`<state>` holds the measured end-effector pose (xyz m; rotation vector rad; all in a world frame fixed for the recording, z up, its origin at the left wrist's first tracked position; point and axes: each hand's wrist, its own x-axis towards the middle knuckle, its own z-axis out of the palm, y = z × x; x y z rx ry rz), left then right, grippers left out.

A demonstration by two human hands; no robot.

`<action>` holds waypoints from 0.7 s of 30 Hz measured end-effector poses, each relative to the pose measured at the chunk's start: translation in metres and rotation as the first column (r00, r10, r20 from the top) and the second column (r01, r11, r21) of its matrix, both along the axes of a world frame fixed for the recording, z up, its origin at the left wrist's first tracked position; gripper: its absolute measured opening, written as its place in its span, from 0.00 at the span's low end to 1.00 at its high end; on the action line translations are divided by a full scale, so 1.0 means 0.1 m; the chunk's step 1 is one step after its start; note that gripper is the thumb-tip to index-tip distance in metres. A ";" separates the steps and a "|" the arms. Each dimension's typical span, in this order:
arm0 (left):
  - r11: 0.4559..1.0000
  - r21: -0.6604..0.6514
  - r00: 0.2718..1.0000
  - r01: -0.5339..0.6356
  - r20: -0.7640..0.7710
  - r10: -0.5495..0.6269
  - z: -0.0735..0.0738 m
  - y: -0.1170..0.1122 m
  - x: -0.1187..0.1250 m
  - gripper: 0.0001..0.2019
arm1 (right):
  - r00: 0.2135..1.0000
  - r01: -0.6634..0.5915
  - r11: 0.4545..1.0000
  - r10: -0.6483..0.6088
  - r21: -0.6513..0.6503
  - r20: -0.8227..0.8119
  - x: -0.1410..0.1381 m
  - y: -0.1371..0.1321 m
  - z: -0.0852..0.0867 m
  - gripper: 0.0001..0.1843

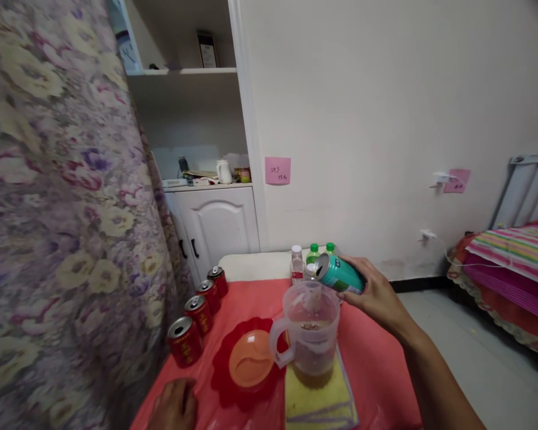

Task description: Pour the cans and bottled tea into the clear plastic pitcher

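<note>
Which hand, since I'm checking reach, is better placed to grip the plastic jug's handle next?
Probably the left hand: it holds nothing visible, and the handle faces its side. The right hand holds the tilted teal drink can.

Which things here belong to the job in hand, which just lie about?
In use:
teal can, in right hand
clear plastic jug, below the can
yellow cloth, under the jug

Probably idle:
four red cans
red scalloped dish
pink wall notes

Floral curtain (63, 179), white cupboard (222, 221), pale wall (363, 107), tiled floor (466, 334), striped bed (520, 245).
</note>
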<state>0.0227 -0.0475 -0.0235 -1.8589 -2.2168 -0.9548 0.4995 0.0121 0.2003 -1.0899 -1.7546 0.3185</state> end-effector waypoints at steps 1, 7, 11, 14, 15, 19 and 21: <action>1.000 0.007 1.000 0.001 -0.007 -0.001 0.00 0.00 0.00 0.14 | 1.000 -0.004 1.000 0.004 0.006 0.010 0.00 0.00 0.00 0.34; 1.000 0.020 1.000 -0.006 -0.029 0.007 0.03 0.00 0.03 0.14 | 0.998 -0.018 0.999 0.016 0.035 0.067 -0.03 0.00 -0.03 0.35; 1.000 0.014 0.999 -0.009 -0.033 0.009 0.04 -0.01 0.04 0.14 | 0.995 -0.030 0.998 0.023 0.063 0.102 -0.06 -0.01 -0.04 0.35; 1.000 -0.007 0.999 -0.010 -0.038 0.010 0.04 -0.02 0.05 0.15 | 0.990 -0.028 0.996 0.016 0.083 0.143 -0.06 -0.02 -0.04 0.36; 1.000 -0.009 0.999 -0.011 -0.042 0.010 0.04 -0.02 0.05 0.16 | 0.988 -0.026 0.996 0.012 0.088 0.155 -0.05 -0.02 -0.04 0.36; 1.000 0.001 0.998 -0.001 -0.058 0.002 0.03 -0.02 0.04 0.15 | 0.982 -0.023 0.994 0.003 0.104 0.190 -0.04 -0.01 -0.06 0.36; 1.000 0.004 0.998 0.002 -0.061 -0.002 0.03 -0.02 0.04 0.15 | 0.979 -0.029 0.993 0.005 0.114 0.205 -0.03 0.00 -0.06 0.37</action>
